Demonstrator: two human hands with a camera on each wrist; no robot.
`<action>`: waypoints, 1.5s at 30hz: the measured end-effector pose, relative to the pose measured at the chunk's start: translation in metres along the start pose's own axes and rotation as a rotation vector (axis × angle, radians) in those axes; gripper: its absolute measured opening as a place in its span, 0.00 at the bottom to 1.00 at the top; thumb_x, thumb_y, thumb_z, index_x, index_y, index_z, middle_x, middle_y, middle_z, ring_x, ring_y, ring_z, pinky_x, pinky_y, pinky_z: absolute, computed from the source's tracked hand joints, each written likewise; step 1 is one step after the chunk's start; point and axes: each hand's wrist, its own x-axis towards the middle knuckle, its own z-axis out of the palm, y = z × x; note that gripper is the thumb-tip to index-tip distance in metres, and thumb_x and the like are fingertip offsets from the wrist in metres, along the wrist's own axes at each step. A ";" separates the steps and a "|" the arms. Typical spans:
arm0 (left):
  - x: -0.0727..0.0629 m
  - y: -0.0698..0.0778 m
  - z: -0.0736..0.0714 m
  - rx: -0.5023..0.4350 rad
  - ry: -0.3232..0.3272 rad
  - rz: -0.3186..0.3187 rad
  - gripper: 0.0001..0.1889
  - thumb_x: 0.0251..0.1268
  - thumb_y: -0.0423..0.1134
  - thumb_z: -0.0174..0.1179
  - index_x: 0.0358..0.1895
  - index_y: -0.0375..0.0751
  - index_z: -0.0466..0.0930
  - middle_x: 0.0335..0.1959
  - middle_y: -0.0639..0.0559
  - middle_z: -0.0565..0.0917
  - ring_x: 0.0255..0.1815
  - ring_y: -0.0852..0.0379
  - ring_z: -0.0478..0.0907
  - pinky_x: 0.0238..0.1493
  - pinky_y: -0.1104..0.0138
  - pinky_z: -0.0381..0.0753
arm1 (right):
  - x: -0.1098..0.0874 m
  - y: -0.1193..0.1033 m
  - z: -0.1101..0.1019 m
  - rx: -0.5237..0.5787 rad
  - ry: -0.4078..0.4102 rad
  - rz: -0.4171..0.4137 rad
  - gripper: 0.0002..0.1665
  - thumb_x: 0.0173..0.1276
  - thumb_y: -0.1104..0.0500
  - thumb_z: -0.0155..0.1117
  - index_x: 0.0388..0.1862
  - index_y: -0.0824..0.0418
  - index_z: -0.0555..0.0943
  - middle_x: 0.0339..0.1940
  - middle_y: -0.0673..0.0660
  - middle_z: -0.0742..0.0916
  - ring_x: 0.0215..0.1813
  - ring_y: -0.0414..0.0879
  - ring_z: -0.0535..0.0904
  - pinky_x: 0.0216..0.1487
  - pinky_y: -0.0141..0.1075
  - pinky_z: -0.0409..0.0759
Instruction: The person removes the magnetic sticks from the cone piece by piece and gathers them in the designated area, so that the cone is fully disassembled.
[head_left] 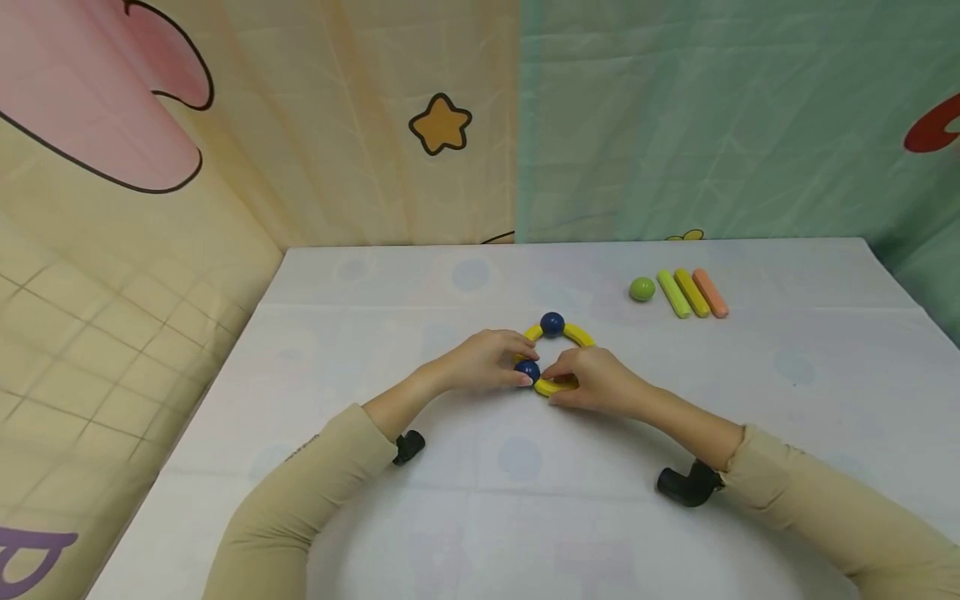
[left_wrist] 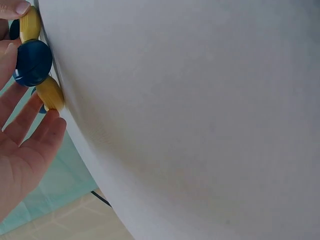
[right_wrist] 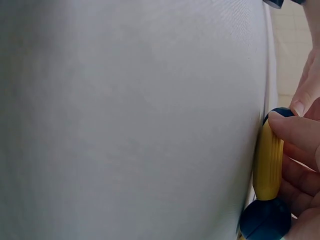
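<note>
Yellow curved rods and blue balls form a ring lying on the white table (head_left: pixel 465 517), in the middle of the head view. My left hand (head_left: pixel 487 358) holds the front-left blue ball (head_left: pixel 528 370) between thumb and fingers, its fingertips also along the adjoining yellow rod (left_wrist: pixel 50 94). From the other side, my right hand (head_left: pixel 600 379) pinches the front yellow curved rod (head_left: pixel 553 387), whose end meets that ball. In the right wrist view this rod (right_wrist: pixel 268 160) runs between two blue balls. The far blue ball (head_left: pixel 552 324) joins a yellow curved rod (head_left: pixel 579 335) at the back; my right fingers hide part of the ring's right side.
At the back right lie a green ball (head_left: pixel 642 289) and three straight rods: light green (head_left: pixel 673 293), yellow (head_left: pixel 692 292) and orange (head_left: pixel 710 292). Printed curtains hang behind the table. A black wrist camera (head_left: pixel 408 447) sits under the left sleeve, another (head_left: pixel 690 484) under the right.
</note>
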 end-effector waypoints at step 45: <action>-0.014 -0.002 -0.004 0.065 -0.051 0.030 0.20 0.58 0.42 0.65 0.52 0.38 0.80 0.56 0.45 0.77 0.60 0.49 0.71 0.62 0.59 0.65 | -0.048 0.024 -0.031 -0.182 -0.075 -0.194 0.14 0.53 0.69 0.70 0.39 0.58 0.85 0.38 0.48 0.86 0.45 0.46 0.80 0.57 0.55 0.68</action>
